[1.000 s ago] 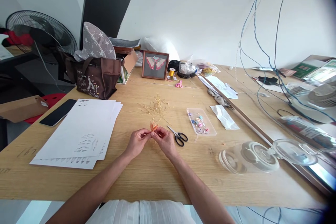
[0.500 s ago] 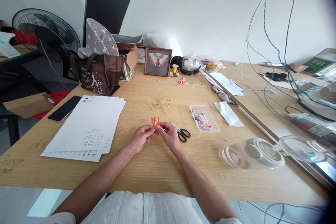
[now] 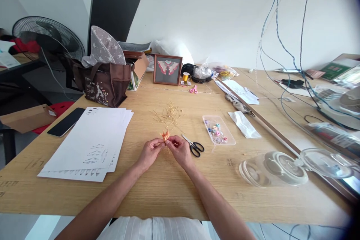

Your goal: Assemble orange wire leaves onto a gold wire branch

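Orange petalled piece (image 3: 165,135): upright between both hands' fingertips, petals pointing away from the person.
Left hand (image 3: 149,153): fingers pinch the piece's base from the left, thumb and forefinger together, forearm angled inward over the desk (image 3: 163,191).
Right hand (image 3: 180,153): fingers grasp the same base from the right, knuckles up, forearm mirrored.
Gold wires (image 3: 169,114): loose tangle just beyond the fingers.
Scissors (image 3: 197,150): black-handled, just right of the right fingers.
Bead tray (image 3: 226,128): farther right.
Drawn-on papers (image 3: 81,131): left of the left fingers.
Writing: desk numerals (image 3: 230,162) right of the fingers, too small to read surely; bag (image 3: 118,82) lettering, far left, illegible.
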Available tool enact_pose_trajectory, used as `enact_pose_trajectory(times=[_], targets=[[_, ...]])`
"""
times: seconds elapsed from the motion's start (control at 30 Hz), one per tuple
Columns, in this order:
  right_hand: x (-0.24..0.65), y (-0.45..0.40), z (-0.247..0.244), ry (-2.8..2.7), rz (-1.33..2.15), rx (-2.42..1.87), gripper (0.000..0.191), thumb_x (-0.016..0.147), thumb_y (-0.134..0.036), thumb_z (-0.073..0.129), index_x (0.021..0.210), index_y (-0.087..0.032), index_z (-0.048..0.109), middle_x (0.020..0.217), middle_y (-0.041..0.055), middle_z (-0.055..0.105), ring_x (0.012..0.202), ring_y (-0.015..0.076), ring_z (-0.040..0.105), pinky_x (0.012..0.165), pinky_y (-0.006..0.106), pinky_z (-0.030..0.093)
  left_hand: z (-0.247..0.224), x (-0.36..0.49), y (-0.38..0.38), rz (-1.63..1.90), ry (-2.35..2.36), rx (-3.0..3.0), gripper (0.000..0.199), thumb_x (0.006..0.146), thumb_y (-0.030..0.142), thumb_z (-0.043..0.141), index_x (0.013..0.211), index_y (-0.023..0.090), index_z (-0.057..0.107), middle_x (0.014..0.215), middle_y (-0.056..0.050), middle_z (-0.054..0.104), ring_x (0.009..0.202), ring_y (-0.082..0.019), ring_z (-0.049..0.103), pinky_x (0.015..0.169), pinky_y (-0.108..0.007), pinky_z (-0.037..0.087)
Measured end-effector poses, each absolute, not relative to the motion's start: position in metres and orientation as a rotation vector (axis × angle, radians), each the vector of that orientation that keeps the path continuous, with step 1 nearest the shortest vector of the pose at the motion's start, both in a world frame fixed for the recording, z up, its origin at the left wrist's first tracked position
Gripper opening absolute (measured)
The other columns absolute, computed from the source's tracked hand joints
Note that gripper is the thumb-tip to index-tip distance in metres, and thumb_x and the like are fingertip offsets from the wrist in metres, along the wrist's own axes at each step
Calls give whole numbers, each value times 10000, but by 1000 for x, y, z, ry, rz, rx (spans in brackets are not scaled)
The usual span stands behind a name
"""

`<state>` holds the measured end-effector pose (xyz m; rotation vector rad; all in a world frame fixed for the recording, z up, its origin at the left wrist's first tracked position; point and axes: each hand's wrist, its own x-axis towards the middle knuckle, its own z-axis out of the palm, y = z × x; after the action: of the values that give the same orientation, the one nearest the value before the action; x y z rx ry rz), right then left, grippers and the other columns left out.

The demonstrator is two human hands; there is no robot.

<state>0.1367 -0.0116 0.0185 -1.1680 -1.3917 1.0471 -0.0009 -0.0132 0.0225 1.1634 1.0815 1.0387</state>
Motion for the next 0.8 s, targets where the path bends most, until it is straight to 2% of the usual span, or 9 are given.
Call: enact_pose_trajectory(times=[0.1,0.17,0.27,0.37,0.53,0.7,0.8], targets=[[136,-12,16,-1419,1017,-1174,210,751,-357,601,786,-153,633,706,35,622,584,117,528,529,224,412,20,-1,-11,1136,1055,1280,213,699,350,651,759,148,684,747,-39,621,743,-156,542,669,-235,410],[136,-12,15,-1417,1025,-1185,198,743,-346,607,785,-154,627,703,27,613,581,113,517,527,221,406,19,-2,-9,1112,1055,1292,207,710,340,642,767,146,684,778,-44,633,775,-164,548,730,-254,408],[135,-11,13,-1407,1038,-1207,194,736,-337,613,785,-150,624,707,29,613,585,114,515,533,223,403,20,-2,-9,1050,1087,1228,241,715,363,633,790,137,676,705,-23,608,668,-126,508,639,-224,389],[134,-11,13,-1385,1065,-1214,203,744,-343,601,797,-148,626,717,37,624,596,122,530,540,228,409,20,-2,-11,996,1101,1115,281,708,398,631,785,128,656,583,23,501,506,-69,350,470,-188,274],[132,-11,13,-1378,1086,-1235,231,755,-363,579,812,-144,624,726,47,631,608,133,547,537,230,413,16,-4,-10,986,1028,990,275,705,400,634,751,130,619,558,52,402,481,-48,269,433,-176,196],[131,-13,15,-1403,1059,-1230,250,758,-375,573,831,-143,634,751,53,634,622,134,543,550,234,415,19,-4,-10,1011,1015,1021,282,698,410,638,743,132,619,552,51,434,470,-48,304,435,-174,228],[131,-13,16,-1440,1015,-1222,257,745,-378,590,844,-144,633,691,30,601,582,120,505,524,225,395,23,-3,-11,1045,1043,1188,293,715,419,617,756,130,646,587,13,547,525,-87,441,494,-193,336]])
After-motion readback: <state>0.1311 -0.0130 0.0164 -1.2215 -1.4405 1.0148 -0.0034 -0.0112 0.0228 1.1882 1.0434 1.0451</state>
